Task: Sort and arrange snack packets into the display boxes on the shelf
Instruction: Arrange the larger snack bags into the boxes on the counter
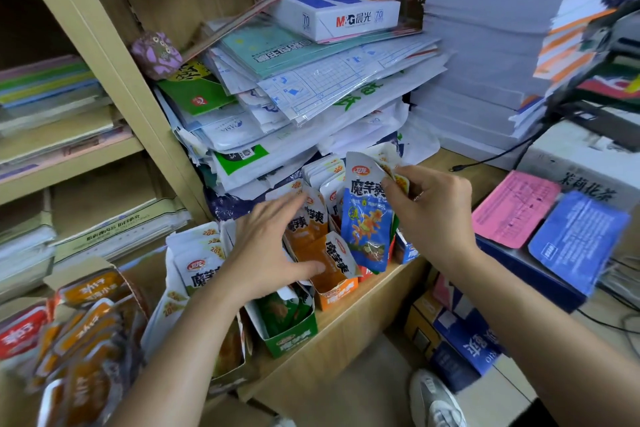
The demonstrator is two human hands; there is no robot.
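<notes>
Right hand [433,215] fingers pinch the blue packet [367,222] by its top edge, at 1 o'clock of the orange box [337,291]; left hand [270,246] fingers spread loose, flat on the orange packets [311,218]; suggest bracing those, then sliding blue upright into the blue box [407,251] at its 4 o'clock, label forward.

The wooden shelf [363,315] at frame centre carries a green display box [298,333] with an orange display box [337,296] just beside it. Behind them slumps a pile of plastic-wrapped stationery packs [311,90]. A tall white paper stack [485,55] stands upper right, with a black cable [491,160] at its foot.
</notes>
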